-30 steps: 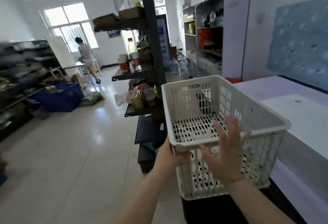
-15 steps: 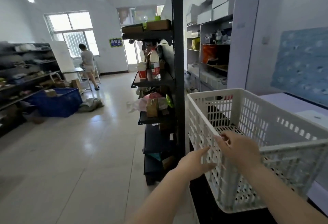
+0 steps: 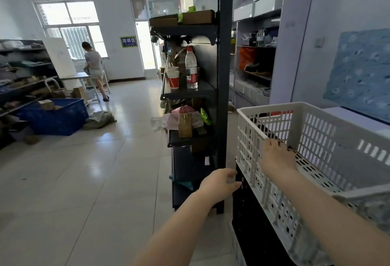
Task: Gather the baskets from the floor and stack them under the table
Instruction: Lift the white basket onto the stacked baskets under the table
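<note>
On the far wall (image 3: 118, 19) a blue sign (image 3: 128, 41) with a striped border reads "周转区"; the bottle (image 3: 191, 69) label's print is too small to read.

A stockroom or small warehouse, it seems. Dark metal shelving (image 3: 190, 92) holds bottles, cups and packets; more racks (image 3: 19, 80) on the left carry blurred goods. A blue crate (image 3: 57, 118) and cardboard boxes sit on the tiled floor (image 3: 84, 181), and a wall sign (image 3: 128, 41) marks a zone.
</note>
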Demonstrator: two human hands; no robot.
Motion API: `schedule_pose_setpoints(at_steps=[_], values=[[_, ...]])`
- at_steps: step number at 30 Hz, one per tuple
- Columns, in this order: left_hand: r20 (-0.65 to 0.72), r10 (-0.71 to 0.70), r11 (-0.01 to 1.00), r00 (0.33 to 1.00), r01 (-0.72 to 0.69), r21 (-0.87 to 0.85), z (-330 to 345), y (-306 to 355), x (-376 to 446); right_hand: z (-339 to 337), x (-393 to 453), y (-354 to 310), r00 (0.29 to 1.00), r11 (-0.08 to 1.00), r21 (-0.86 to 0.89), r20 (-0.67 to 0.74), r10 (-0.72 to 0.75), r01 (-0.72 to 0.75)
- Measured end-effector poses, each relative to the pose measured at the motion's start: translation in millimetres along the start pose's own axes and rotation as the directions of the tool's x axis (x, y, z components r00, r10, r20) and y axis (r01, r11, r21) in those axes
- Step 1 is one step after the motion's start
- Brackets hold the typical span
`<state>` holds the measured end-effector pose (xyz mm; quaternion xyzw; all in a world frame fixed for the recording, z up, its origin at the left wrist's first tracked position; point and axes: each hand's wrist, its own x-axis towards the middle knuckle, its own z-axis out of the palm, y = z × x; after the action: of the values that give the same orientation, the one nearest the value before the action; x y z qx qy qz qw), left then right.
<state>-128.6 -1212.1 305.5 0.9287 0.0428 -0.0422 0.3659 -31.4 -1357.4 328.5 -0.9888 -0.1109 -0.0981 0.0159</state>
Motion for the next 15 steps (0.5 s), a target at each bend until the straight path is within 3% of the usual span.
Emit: schedule_pose_setpoints(at_steps=[9, 15], values=[[0.031, -0.016, 1.000, 0.999, 0.016, 0.010, -33, 3, 98, 24, 86, -31, 0.991, 0.992, 0.011, 0.047, 0.126, -0.127], [0.056, 0.047, 0.999, 0.997, -0.046, -0.012, -45, 0, 167, 37, 114, -33, 0.989, 0.990, 0.001, -0.038, 0.143, -0.143]])
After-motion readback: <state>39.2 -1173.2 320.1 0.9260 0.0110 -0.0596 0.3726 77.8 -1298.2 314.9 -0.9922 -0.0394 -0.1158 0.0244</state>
